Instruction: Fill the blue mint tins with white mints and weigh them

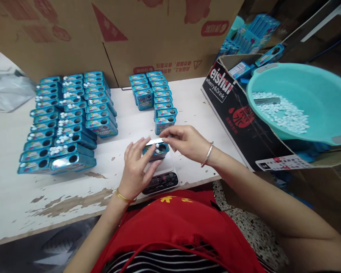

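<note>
A small blue tin with white tablets on top sits on a small white digital scale near the table's front edge. My left hand is wrapped round the tin's left side, fingers closed on it. My right hand reaches in from the right and pinches at the tin's top edge, fingertips pressed together on it. What the fingertips pinch, a tablet or the tin's rim, is too small to tell.
Rows of blue tins with tablets stand at the left, two shorter rows behind the scale. A teal basin of white tablets rests on a black carton at the right. Cardboard boxes wall the back.
</note>
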A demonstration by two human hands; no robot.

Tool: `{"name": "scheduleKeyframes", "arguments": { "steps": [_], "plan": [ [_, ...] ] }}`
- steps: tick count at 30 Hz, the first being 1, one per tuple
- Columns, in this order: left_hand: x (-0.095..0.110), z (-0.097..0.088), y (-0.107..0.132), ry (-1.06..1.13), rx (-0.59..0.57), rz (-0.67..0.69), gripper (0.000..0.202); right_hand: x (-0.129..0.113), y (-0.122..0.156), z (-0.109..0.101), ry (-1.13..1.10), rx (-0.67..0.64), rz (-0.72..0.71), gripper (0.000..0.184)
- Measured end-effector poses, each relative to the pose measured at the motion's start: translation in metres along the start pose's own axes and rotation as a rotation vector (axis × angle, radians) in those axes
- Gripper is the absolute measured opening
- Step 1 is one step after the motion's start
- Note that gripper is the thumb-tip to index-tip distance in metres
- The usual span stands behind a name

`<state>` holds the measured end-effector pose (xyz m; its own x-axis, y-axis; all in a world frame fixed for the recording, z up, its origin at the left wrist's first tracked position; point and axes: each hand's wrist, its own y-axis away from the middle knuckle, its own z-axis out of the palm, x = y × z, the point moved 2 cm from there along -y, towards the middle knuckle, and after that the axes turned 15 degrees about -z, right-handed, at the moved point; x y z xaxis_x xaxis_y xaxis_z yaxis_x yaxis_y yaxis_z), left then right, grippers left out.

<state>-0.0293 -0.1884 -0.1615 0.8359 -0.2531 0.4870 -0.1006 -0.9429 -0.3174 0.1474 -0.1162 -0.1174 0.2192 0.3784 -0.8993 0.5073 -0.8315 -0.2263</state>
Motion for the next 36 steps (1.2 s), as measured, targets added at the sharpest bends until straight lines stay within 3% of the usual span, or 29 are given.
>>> {"name": "scheduleKeyframes", "arguments": {
  "steps": [3,7,12,16,28,36],
  "plan": [
    [-0.010,-0.016,-0.002,0.061,0.095,-0.094,0.033,0.009,0.015,-0.015,-0.362,0.142,0.160,0.019],
    [-0.031,-0.036,0.004,0.113,0.198,-0.212,0.025,0.036,0.048,-0.028,-0.615,0.360,0.360,0.027],
    [-0.043,-0.040,0.011,0.101,0.197,-0.240,0.023,0.076,0.094,-0.022,-0.816,0.532,0.560,0.027],
    [-0.038,-0.035,0.009,0.090,0.155,-0.226,0.023,0.086,0.112,-0.013,-0.840,0.611,0.626,0.026],
    [-0.006,-0.012,-0.014,0.045,0.050,0.076,0.038,0.060,0.089,0.006,-0.713,0.363,0.517,0.035],
    [0.005,-0.003,-0.024,-0.119,-0.117,0.267,0.055,0.052,0.081,0.025,-0.722,0.216,0.479,0.035]
  ]
}}
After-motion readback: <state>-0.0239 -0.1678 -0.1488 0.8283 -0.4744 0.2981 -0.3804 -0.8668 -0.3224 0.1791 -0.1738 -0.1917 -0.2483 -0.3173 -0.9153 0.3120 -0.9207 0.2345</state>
